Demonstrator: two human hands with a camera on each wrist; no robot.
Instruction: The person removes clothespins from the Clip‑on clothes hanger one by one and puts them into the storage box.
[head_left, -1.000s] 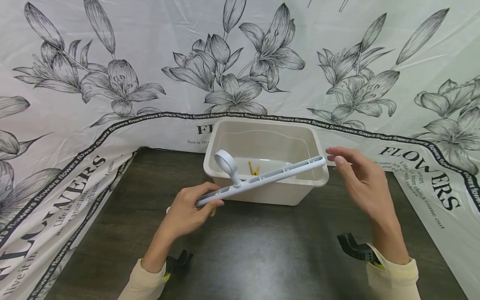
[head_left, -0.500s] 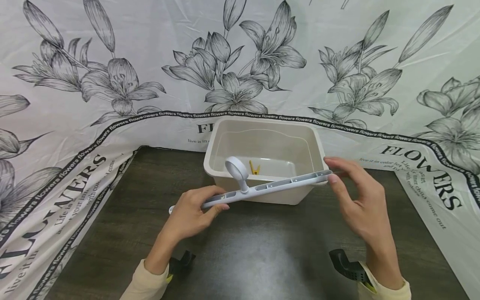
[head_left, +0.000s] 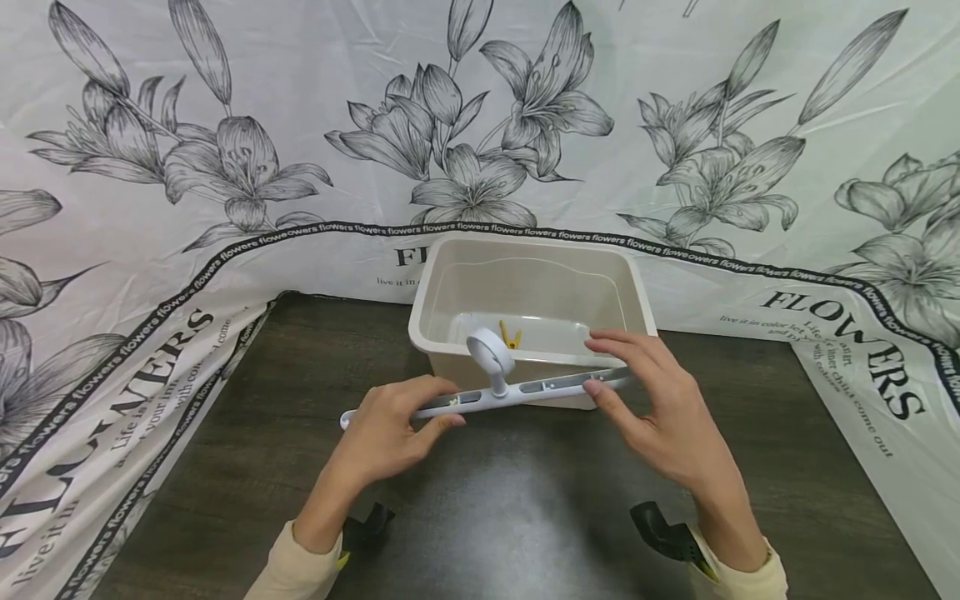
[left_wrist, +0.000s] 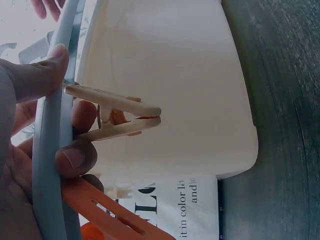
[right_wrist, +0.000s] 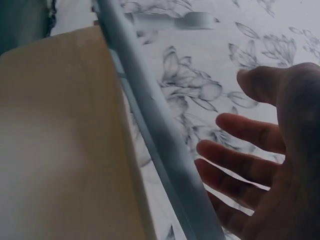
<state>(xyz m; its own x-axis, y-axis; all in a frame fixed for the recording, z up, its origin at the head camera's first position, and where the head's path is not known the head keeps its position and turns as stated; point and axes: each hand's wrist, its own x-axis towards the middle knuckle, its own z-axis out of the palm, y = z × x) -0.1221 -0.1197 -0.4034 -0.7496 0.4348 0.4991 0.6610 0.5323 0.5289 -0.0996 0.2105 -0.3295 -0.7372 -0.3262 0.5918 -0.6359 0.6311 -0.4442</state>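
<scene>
A pale grey plastic hanger bar [head_left: 540,385] with a round ring [head_left: 487,350] on top lies nearly level just in front of a beige bin [head_left: 423,333]. My left hand [head_left: 420,412] grips the bar's left part. The left wrist view shows the bar [left_wrist: 47,165] in my fingers, with a beige clothespin [left_wrist: 120,117] and an orange clothespin [left_wrist: 115,217] clipped to it. My right hand [head_left: 622,367] hovers at the bar's right part, fingers spread and straight, thumb at the bar [right_wrist: 165,145]. A yellow clothespin [head_left: 510,336] lies inside the bin.
The bin stands at the back of a dark wooden table [head_left: 487,517]. White cloth printed with grey lilies [head_left: 150,167] hangs behind and drapes down both sides of the table. Black wrist mounts [head_left: 667,533] sit low on my sleeves.
The bar has dropped from a slant over the bin's rim to nearly level in front of it. My right hand has slid left from the bar's tip.
</scene>
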